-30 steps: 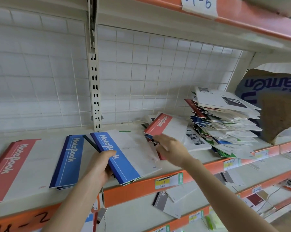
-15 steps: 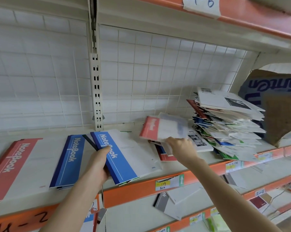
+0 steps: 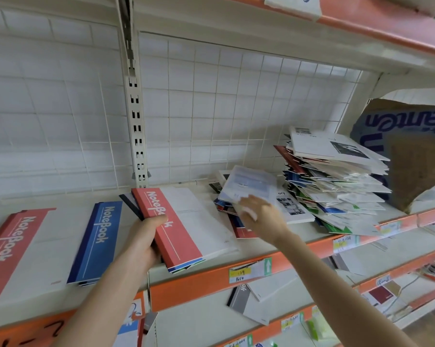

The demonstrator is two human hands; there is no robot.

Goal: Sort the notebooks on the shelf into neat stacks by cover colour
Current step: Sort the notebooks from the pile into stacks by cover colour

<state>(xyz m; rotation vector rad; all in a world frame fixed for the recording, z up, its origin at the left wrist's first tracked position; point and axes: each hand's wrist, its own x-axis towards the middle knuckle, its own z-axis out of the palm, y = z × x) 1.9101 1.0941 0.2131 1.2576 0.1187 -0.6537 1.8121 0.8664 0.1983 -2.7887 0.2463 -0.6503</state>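
okay, my left hand (image 3: 146,239) is clamped on the spine side of a small stack (image 3: 186,265) near the front of the shelf (image 3: 211,284), with the thumb lying over the cover lettering and the fingers wrapped round the edge. a red notebook (image 3: 178,221) sits on top, and blue and green edges peek out below it at the front corner. that stack lies askew, with its front corner hanging over the shelf lip. just to its left a blue stack (image 3: 98,241) lies flat, and a far red notebook (image 3: 8,254) runs off the frame edge. my right hand (image 3: 259,216) is up off the shelf, pinching the lower edge of a pale notebook (image 3: 249,186). it's blurred, whitish with a light blue patch, so i cannot tell its cover colour for sure. under it a few loose notebooks (image 3: 239,231) lie scattered. just beside them on the right leans the big unsorted pile (image 3: 336,186), covers fanned every way. a torn cardboard box (image 3: 416,166) stands past the pile, and a yellow price tag (image 3: 244,272) is stuck on the shelf lip.
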